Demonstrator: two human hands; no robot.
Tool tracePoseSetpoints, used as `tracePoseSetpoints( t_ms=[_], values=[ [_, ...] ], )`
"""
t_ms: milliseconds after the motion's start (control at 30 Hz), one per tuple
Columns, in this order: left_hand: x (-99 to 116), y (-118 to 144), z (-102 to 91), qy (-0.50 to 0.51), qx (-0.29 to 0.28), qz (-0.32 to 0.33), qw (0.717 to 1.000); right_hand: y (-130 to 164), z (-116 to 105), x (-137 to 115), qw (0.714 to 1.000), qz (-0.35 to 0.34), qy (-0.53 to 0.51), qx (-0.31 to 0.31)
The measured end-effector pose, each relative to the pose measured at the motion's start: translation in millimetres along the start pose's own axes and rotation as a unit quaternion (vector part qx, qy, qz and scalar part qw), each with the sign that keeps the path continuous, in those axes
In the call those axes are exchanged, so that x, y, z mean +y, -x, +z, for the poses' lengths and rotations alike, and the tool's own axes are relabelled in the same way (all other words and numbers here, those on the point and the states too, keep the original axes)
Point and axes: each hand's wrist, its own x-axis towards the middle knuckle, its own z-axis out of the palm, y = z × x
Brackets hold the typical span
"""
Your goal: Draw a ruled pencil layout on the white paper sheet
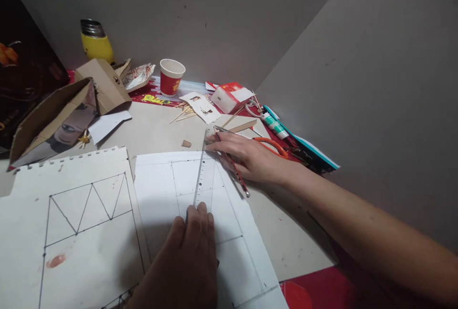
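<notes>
Left hand (189, 247): bottom centre of the frame, fingers flat and together, pressing down on the near end of the clear ruler (203, 175).
Right hand (246, 156): centre right of the frame, closed loosely around a red pencil (234, 168), with the fingertips touching the far end of the ruler.
Ruler: lies almost upright in the frame, slightly tilted, across the white sheet (229, 232) between the two hands.
Pencil: slants down and to the right out of the right hand, its lower end over the sheet's right part.
White sheet: centre of the frame, ruled with thin pencil lines forming boxes.
Torn notebook page (71, 213): lower left, just beside the sheet, bearing a black zigzag drawing and a reddish smear.
Counter (157, 130): pale board surface under the papers.
Orange scissors (274, 145): just behind the right hand.
Paper cup (171, 77): red and white, upper centre near the wall.
Yellow flask (96, 41): upper left.
Cardboard box (53, 118): left, lying open on its side.
</notes>
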Motion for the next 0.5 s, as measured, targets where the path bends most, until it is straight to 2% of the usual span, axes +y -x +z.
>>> tracePoseSetpoints(
  t_ms=[233,367,500],
  values=[
    [1,-3,-8.4,0.001,-0.030,-0.011,1.000,25,19,-32,0.990,0.064,0.032,0.121],
    [-1,-3,-6.7,0.004,-0.028,-0.007,1.000,35,28,-52,0.988,0.078,0.022,0.135],
    [-1,-2,-3.9,0.014,-0.005,0.005,1.000,39,31,-58,0.989,0.077,0.036,0.124]
  ],
)
